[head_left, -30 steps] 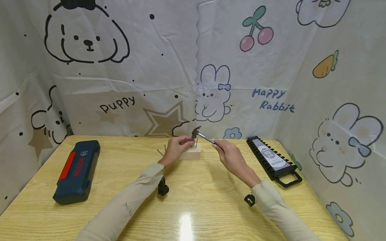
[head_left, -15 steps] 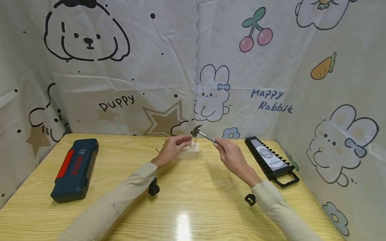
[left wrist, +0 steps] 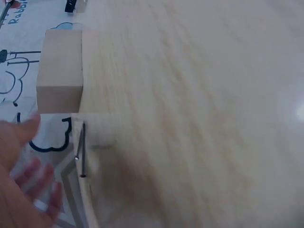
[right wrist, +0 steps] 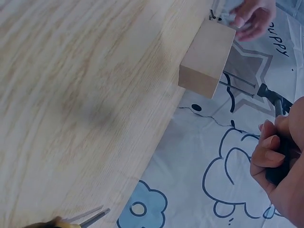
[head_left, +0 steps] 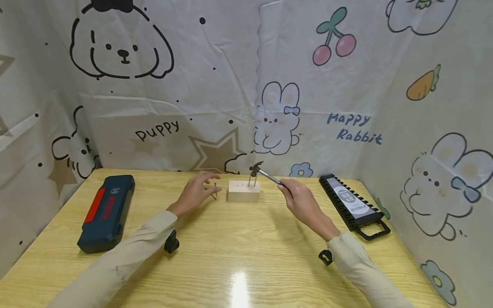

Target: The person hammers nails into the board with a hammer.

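A single loose nail [left wrist: 83,149] is best pinched by its shaft with the left hand [head_left: 194,192], whose fingers and thumb are parted. One hammer [head_left: 268,176] is clamped in the right hand [head_left: 303,203]. One wooden block [head_left: 244,194] is placed far centre, two standing nails [right wrist: 240,80] in its right end, two loose ones to its left

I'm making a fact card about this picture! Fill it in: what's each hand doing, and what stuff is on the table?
Left hand: beside the loose nails, not gripping them
Right hand: grips the hammer
Hammer head: close by the standing nails; can't tell if touching
Wooden block: on the table, two nails standing in its top
Table's left side: dark blue BOSCH case with a red panel
Table's right side: black rack with a handle
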